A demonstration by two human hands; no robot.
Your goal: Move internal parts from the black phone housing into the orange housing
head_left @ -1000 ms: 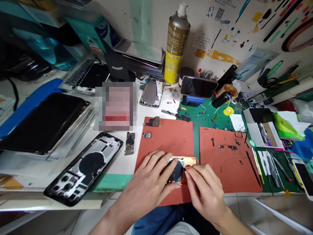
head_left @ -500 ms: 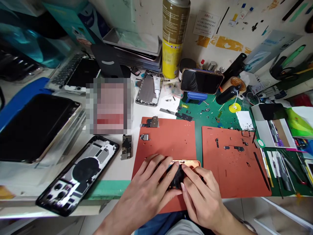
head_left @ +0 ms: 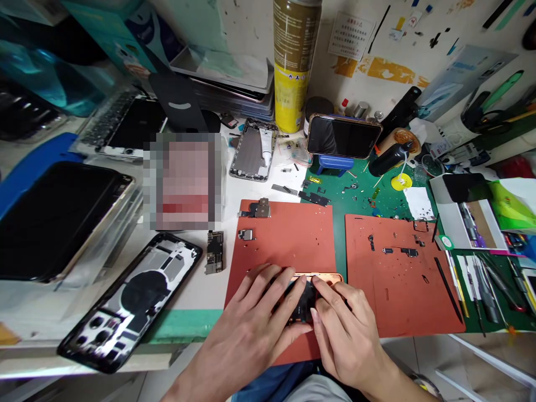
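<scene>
An opened phone with a gold-coloured frame (head_left: 335,277) lies crosswise on the left red-brown mat (head_left: 288,234), and dark parts show inside it. My left hand (head_left: 259,312) grips its left end from above, fingers bent over the far side and thumb at the near side. My right hand (head_left: 347,329) holds the right part, with its fingertips at the middle of the dark interior. Much of the phone is hidden under both hands. Beyond it on the mat sit a camera module (head_left: 262,208) and a small metal part (head_left: 245,234).
A black phone housing (head_left: 144,290) and a circuit board (head_left: 214,252) lie to the left. The right red-brown mat (head_left: 402,296) carries small parts, with tweezers and screwdrivers (head_left: 486,296) beside it. A propped phone (head_left: 344,135) and a yellow spray can (head_left: 295,67) stand behind.
The view has shifted slightly, so the things on the bench sit a little further left. Both hands keep their hold on the phone, with barely any finger movement.
</scene>
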